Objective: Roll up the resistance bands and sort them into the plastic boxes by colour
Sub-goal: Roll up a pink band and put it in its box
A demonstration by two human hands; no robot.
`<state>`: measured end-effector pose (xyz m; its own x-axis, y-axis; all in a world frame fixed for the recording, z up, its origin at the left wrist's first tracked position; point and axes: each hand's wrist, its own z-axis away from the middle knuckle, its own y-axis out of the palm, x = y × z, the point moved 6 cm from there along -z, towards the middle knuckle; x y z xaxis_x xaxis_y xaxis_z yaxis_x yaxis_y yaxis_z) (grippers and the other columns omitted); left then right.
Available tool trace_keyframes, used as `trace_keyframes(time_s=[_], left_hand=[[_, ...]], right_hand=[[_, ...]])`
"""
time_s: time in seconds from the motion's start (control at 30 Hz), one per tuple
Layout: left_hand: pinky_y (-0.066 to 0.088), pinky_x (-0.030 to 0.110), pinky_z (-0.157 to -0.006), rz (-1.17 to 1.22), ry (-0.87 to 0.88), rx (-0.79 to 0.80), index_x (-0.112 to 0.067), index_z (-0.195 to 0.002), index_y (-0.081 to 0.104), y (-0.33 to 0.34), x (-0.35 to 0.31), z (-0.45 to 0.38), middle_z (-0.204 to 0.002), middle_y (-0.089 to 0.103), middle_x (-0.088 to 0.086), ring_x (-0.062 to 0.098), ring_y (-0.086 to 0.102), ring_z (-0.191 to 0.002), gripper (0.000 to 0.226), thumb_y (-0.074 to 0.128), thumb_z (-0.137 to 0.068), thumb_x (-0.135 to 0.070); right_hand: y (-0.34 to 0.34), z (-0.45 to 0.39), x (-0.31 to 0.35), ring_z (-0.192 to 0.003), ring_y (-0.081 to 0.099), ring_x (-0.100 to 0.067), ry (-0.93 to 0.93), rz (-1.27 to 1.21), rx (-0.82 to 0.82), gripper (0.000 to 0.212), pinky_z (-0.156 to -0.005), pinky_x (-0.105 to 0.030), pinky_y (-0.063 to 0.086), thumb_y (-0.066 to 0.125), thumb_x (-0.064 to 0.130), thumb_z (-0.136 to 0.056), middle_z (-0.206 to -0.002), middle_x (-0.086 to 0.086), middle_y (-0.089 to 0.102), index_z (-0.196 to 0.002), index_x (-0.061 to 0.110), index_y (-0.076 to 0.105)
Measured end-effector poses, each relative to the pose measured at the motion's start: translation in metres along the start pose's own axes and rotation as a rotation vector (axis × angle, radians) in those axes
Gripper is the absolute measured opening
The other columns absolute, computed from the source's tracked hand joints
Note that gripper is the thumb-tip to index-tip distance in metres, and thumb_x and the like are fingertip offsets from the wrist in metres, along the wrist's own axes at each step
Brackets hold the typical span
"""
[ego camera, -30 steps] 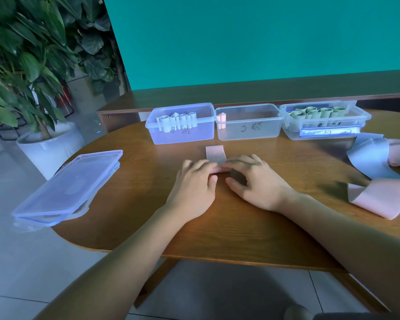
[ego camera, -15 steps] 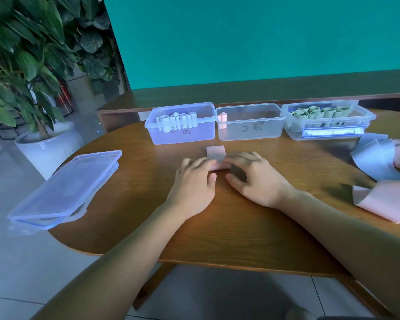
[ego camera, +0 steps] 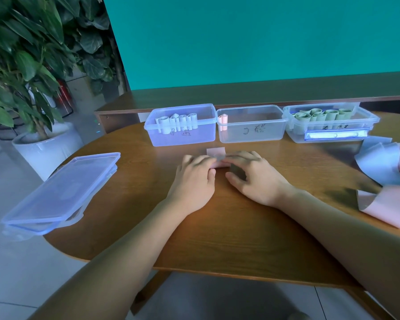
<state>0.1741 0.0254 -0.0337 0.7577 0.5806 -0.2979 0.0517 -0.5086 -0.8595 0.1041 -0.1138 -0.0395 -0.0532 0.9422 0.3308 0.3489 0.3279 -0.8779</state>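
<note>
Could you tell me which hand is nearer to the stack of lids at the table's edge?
Left. The left hand is beside the stack of lids; the right hand lies beyond it, farther away.

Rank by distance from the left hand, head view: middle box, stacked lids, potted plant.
From the left hand:
1. Middle box: straight ahead, slightly right, at the table's far edge.
2. Stacked lids: far left, overhanging the table edge.
3. Potted plant: on the floor beyond the table's left side.
</note>
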Motion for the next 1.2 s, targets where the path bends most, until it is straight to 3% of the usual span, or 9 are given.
trace_keyframes(time_s=[0.43, 0.7, 0.83, 1.03, 1.2], left_hand=[[0.033, 0.042, -0.110, -0.054, 0.029, 0.060, -0.029, -0.147, 0.045, 0.008, 0.005, -0.012, -0.150, 0.044, -0.014, 0.018, 0.033, -0.130, 0.042, 0.039, -0.105, -0.031], [0.028, 0.042, -0.109, -0.026, 0.008, 0.092, -0.038, -0.150, 0.035, 0.014, 0.008, -0.024, -0.154, 0.036, -0.022, 0.018, 0.032, -0.131, 0.046, 0.039, -0.105, -0.034], [0.028, 0.042, -0.113, -0.025, 0.013, -0.008, -0.027, -0.148, 0.043, 0.007, 0.009, -0.028, -0.152, 0.043, -0.011, 0.018, 0.031, -0.135, 0.043, 0.043, -0.105, -0.029], [0.034, 0.041, -0.105, -0.014, 0.032, -0.007, -0.037, -0.137, 0.053, 0.010, 0.010, -0.035, -0.140, 0.053, -0.016, 0.020, 0.038, -0.124, 0.037, 0.045, -0.103, -0.024], [0.031, 0.043, -0.108, -0.059, -0.026, 0.036, -0.031, -0.146, 0.045, 0.018, 0.016, -0.045, -0.147, 0.048, -0.012, 0.022, 0.035, -0.130, 0.041, 0.043, -0.104, -0.031]], right_hand=[[0.003, -0.014, -0.005, -0.127, 0.046, -0.023, 0.032, 0.058, 0.044, 0.052, -0.109, -0.044, 0.038, 0.047, 0.043, -0.100, -0.153, 0.010, 0.046, -0.151, 0.036, 0.039], [0.006, -0.023, -0.010, -0.127, 0.045, -0.018, 0.014, 0.028, 0.023, 0.048, -0.108, -0.046, 0.041, 0.048, 0.043, -0.099, -0.147, 0.010, 0.048, -0.147, 0.037, 0.047], [0.008, -0.031, -0.016, -0.133, 0.041, -0.018, 0.039, 0.022, 0.021, 0.050, -0.112, -0.043, 0.036, 0.049, 0.044, -0.099, -0.151, 0.012, 0.045, -0.148, 0.039, 0.042], [0.011, -0.045, -0.022, -0.135, 0.042, -0.021, 0.058, 0.035, 0.028, 0.050, -0.112, -0.043, 0.035, 0.051, 0.043, -0.098, -0.151, 0.012, 0.046, -0.147, 0.034, 0.046], [0.003, -0.053, -0.024, -0.118, 0.055, -0.020, 0.019, -0.081, -0.081, 0.033, -0.101, -0.041, 0.048, 0.055, 0.024, -0.098, -0.129, 0.005, 0.059, -0.131, 0.020, 0.059]])
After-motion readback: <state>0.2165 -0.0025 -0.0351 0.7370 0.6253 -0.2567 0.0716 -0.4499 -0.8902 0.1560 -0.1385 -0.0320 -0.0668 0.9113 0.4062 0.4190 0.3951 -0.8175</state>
